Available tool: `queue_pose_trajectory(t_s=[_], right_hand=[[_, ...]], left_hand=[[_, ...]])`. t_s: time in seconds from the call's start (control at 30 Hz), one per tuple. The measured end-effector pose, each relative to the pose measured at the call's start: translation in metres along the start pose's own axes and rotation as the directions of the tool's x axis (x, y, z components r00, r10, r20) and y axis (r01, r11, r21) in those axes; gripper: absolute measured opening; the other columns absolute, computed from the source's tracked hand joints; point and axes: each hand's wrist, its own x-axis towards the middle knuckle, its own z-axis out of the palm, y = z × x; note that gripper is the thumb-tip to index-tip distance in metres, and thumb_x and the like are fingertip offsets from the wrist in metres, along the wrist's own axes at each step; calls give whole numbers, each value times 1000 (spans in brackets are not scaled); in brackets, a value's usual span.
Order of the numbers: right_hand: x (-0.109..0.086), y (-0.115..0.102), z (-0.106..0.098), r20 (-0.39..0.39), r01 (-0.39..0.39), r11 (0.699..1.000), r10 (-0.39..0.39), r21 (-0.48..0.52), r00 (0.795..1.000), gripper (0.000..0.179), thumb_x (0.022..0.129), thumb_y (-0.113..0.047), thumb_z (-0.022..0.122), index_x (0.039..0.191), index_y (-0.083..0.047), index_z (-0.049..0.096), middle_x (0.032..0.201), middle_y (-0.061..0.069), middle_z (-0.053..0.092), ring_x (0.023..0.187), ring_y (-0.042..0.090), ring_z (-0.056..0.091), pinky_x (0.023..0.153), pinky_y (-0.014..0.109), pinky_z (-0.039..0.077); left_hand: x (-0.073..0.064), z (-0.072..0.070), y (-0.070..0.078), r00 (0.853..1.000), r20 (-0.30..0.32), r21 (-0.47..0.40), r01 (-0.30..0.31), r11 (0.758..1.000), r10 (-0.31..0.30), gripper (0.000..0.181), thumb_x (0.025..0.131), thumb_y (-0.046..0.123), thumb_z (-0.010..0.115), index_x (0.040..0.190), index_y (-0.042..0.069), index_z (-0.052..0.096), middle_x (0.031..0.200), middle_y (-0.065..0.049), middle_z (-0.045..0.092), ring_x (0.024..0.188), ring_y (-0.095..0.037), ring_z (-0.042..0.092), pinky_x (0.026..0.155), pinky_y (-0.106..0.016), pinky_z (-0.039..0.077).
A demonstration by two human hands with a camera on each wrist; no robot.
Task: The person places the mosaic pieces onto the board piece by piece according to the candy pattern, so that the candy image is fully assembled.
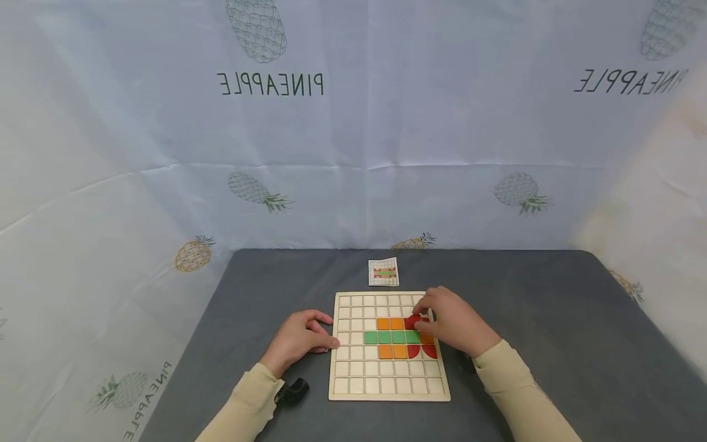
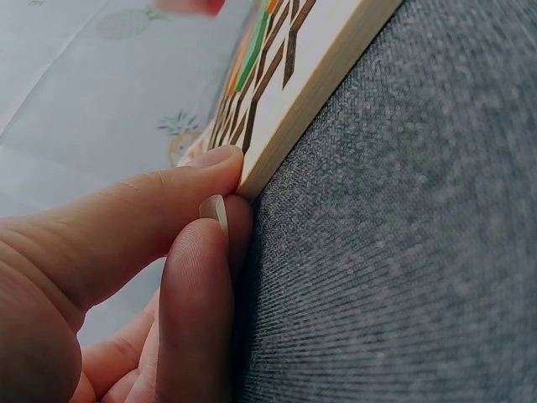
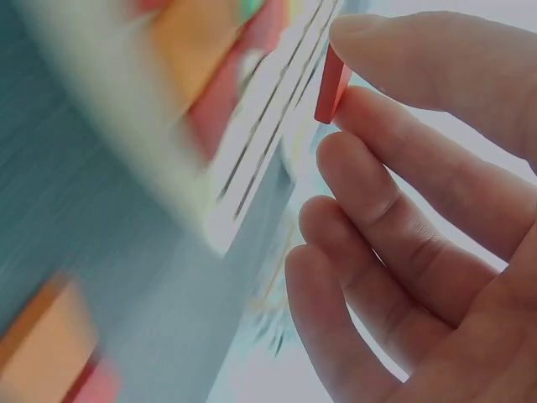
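A pale wooden grid board (image 1: 395,385) lies on the dark table, with orange, green and red flat tiles set in its middle and right squares. The left hand (image 1: 302,337) holds the board's left edge; in the left wrist view its thumb rests on the rim and the index fingertip is against the side. Over the board's upper right part is the right hand (image 1: 455,320). Between its thumb and index finger it pinches a thin red tile (image 3: 330,88), seen edge-on in the right wrist view, while the other fingers are loosely bent.
A small card (image 1: 383,272) printed with a coloured grid pattern lies behind the board. Blurred at the lower left of the right wrist view is an orange piece (image 3: 46,344) with something red beside it. A pineapple-print cloth (image 1: 364,123) hangs behind the table (image 1: 530,294).
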Motion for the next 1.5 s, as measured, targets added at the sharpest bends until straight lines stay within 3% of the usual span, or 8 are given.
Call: queue_pose_trajectory(t_s=[0.2, 0.37, 0.7, 1.1, 1.5], right_hand=[[34, -32, 18, 60, 61, 995, -66, 74, 996, 7, 92, -21, 88, 97, -24, 84, 94, -9, 67, 93, 13, 56, 80, 34, 56], [47, -48, 32, 78, 125, 988, -133, 94, 988, 8, 92, -18, 87, 97, -23, 84, 94, -10, 67, 89, 9, 55, 79, 31, 56], [45, -52, 43, 55, 220, 975, -221, 12, 974, 11, 91, -19, 90, 100, -18, 84, 93, -6, 65, 85, 8, 53, 75, 28, 55], [47, -52, 42, 64, 202, 979, -201, 2, 977, 9, 91, -20, 89, 99, -18, 84, 93, -5, 66, 86, 9, 52, 73, 27, 54], [49, -51, 44, 56, 240, 971, -239, 0, 969, 5, 92, -18, 89, 92, -20, 85, 90, -9, 66, 88, 9, 51, 73, 25, 53]], left_hand=[[0, -1, -1, 1000, 2, -10, -8, 1000, 8, 53, 78, 17, 98, 124, 7, 73, 87, -10, 72, 75, -21, 74, 75, -35, 68], [0, -1, -1, 1000, -1, -13, -15, 1000, 15, 52, 78, 17, 98, 122, 6, 74, 85, -9, 73, 73, -20, 74, 74, -35, 68], [2, -1, -2, 1000, 6, -15, -18, 1000, 18, 51, 78, 16, 98, 122, 5, 73, 84, -8, 73, 71, -18, 73, 72, -34, 67], [3, 0, -2, 1000, 6, -18, -12, 1000, 12, 51, 78, 16, 97, 122, 5, 73, 84, -9, 73, 72, -20, 74, 73, -35, 67], [3, 0, 0, 1000, -2, -8, -11, 1000, 11, 51, 79, 17, 98, 122, 6, 73, 85, -9, 74, 73, -20, 74, 73, -35, 67]])
